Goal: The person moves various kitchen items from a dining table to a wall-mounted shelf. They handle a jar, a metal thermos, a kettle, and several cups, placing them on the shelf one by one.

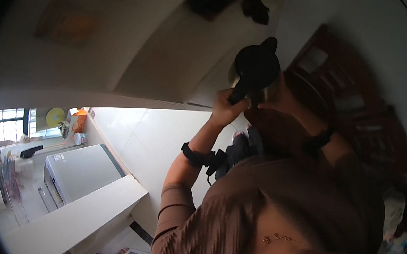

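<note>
A metal-bodied jug or kettle with a black lid point(257, 63) is held up in front of me, its black spout pointing away to the upper right. My left hand point(226, 109) is wrapped around its black handle point(239, 90). Against the lower right side of the metallic body rests my right hand point(279, 97), partly in shadow. Dark bands circle both forearms. Whatever is inside the jug is hidden by the lid.
Reddish-brown carved wooden furniture point(342, 84) stands close on my right. My feet point(238, 134) are on the pale tiled floor point(138, 132). Beyond a wall opening at left are a grey washing machine point(81, 175) and a barred window point(0, 124).
</note>
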Demonstrator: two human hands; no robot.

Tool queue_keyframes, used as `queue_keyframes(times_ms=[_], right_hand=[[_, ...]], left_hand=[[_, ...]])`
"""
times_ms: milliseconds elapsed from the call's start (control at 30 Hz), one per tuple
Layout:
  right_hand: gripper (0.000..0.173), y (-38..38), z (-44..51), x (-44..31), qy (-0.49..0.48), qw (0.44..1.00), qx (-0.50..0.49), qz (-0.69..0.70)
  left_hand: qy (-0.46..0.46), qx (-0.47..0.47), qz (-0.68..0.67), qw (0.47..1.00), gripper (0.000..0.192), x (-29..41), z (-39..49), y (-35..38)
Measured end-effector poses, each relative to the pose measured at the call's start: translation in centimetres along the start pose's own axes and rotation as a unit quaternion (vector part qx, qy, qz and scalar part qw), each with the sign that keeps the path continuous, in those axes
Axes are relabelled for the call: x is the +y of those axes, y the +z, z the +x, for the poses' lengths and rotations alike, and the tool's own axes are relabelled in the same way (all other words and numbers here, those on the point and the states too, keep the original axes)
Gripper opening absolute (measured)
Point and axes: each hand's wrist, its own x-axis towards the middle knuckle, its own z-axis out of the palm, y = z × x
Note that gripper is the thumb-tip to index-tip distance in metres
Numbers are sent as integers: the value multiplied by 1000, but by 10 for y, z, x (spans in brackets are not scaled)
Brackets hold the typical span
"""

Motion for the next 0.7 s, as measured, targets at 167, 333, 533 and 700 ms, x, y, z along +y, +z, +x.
queue_keyframes(times_ms=[167, 333, 533, 700], right_hand=[[106, -8, -45, 3, 56, 991, 37, -112], [74, -31, -115, -5, 191, 953, -70, -226], [68, -61, -215, -16, 497, 850, -49, -166], [55, -38, -251, -15, 504, 863, 33, 18]], left_hand=[[33, -78, 18, 996, 10, -29, 12, 27], [136, -169, 48, 975, 25, -42, 14, 70], [54, -295, 160, 940, 43, -90, 49, 149], [80, -301, 102, 945, 52, -129, 71, 196]])
